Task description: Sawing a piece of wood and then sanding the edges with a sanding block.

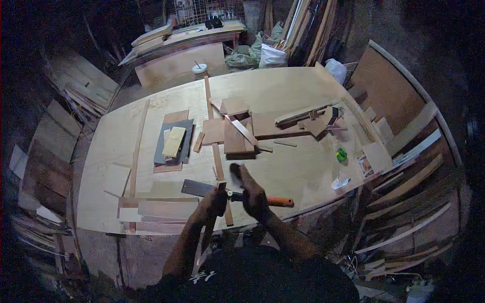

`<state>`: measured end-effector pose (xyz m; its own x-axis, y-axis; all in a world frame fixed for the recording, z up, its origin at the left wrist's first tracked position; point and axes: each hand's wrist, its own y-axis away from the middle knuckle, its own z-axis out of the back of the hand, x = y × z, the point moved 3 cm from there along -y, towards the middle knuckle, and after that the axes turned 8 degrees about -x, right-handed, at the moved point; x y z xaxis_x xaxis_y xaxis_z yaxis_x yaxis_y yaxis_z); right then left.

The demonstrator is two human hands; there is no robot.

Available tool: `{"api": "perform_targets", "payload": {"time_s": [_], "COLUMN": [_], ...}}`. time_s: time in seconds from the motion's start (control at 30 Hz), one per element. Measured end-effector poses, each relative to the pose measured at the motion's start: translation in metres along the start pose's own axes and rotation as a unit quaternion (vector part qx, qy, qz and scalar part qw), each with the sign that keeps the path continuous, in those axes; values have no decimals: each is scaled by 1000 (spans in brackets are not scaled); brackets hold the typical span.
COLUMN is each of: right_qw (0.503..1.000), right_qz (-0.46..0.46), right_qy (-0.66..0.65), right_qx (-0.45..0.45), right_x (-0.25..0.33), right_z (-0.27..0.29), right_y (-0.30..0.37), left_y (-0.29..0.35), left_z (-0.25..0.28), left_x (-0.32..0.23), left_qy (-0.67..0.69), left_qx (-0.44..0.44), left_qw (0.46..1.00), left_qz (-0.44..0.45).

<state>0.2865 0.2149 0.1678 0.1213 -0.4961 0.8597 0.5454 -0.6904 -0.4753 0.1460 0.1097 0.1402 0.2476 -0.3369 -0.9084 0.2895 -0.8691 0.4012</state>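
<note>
Wood strip (207, 235), table's (283, 91) six o'clock: left hand (215, 203) clenches it, apparently for steadiness. Right hand (254, 198), at three o'clock, seemingly grasps a dark blurred object (235, 171); orange-handled saw (281, 202) lies beneath, within reach.

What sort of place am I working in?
Probably a woodworking shop: cut wood pieces lie on the large table, an orange-handled tool is nearby, and long wooden strips stand behind.

A saw (279, 201), apparently, lies on the table's (298, 169) near side.
</note>
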Motion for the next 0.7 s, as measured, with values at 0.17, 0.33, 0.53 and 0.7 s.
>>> {"api": "perform_targets", "payload": {"time_s": [0.17, 0.33, 0.53, 0.7], "right_qw": [981, 964, 931, 969], "right_qz": [164, 179, 228, 91], "right_qy": [79, 160, 246, 221], "right_qx": [64, 114, 144, 63], "right_x": [16, -2, -15, -67], "right_z": [-24, -33, -31, 6], "right_y": [2, 11, 1, -31], "left_y": [1, 7, -3, -1], "left_z": [-8, -3, 3, -18], "left_x": [1, -18, -11, 5], "left_qy": [-49, -69, -176, 308], "left_qx": [-81, -99, -44, 157], "left_qw": [995, 993, 983, 913], "left_qz": [-25, -9, -40, 218]}}
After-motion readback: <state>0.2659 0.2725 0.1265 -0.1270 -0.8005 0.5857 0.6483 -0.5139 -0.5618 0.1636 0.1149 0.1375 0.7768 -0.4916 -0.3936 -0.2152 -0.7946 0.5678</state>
